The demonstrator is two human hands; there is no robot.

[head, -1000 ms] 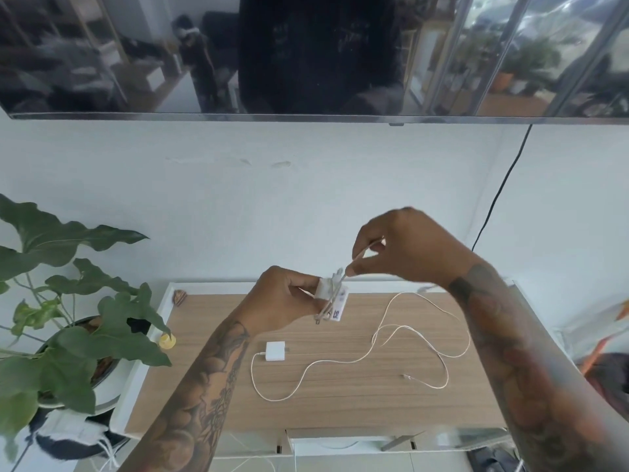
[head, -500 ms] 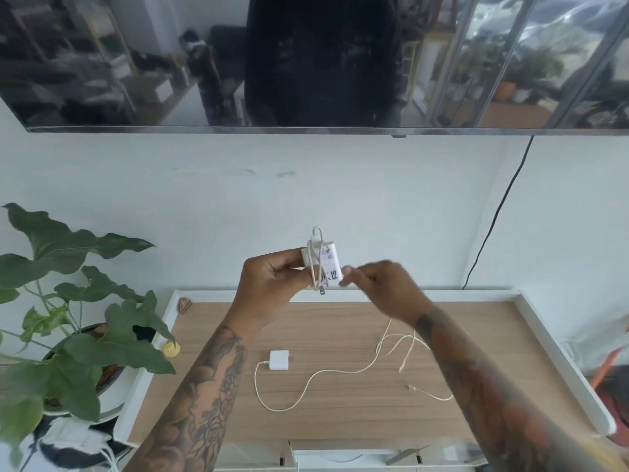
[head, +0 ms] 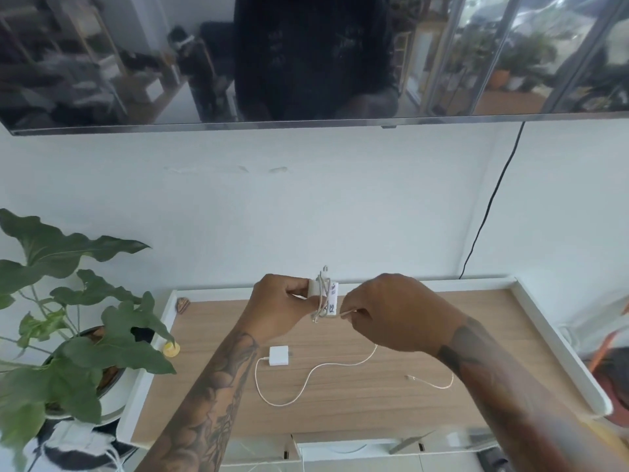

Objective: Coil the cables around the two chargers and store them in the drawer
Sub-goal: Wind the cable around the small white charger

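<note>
My left hand (head: 282, 306) grips a white charger (head: 332, 299) held up over the wooden tabletop (head: 357, 413), with several turns of white cable wound round it. My right hand (head: 391, 315) pinches the free end of that cable (head: 345, 313) just right of the charger. A second white charger (head: 279, 356) lies on the tabletop below my left hand. Its loose cable (head: 316, 369) snakes to the right and passes under my right forearm. Below the front edge an open white drawer (head: 340, 451) shows.
A leafy potted plant (head: 78, 335) stands left of the table. A small yellow object (head: 171, 349) and a striped shell-like object (head: 182, 305) sit at the left edge. A raised white rim (head: 558, 345) borders the table. A dark screen (head: 306, 59) hangs above, with a black cord (head: 490, 206) down the wall.
My right hand has swung from high right, under the charger, to just right of it, winding the cable on. The slack on the table is taken up; only the second charger's cable lies there.
</note>
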